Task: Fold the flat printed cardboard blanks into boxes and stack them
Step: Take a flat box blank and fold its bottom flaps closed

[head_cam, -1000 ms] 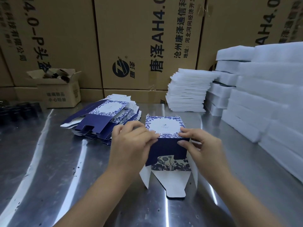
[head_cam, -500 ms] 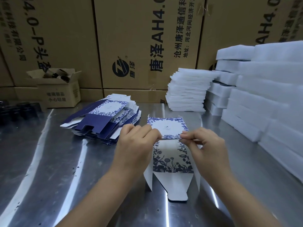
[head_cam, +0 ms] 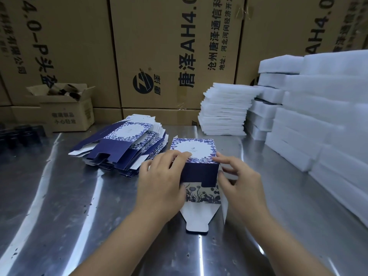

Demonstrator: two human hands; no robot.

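The left hand (head_cam: 161,182) hides a side of the box (head_cam: 199,170); dark items (head_cam: 20,136) are indistinct.
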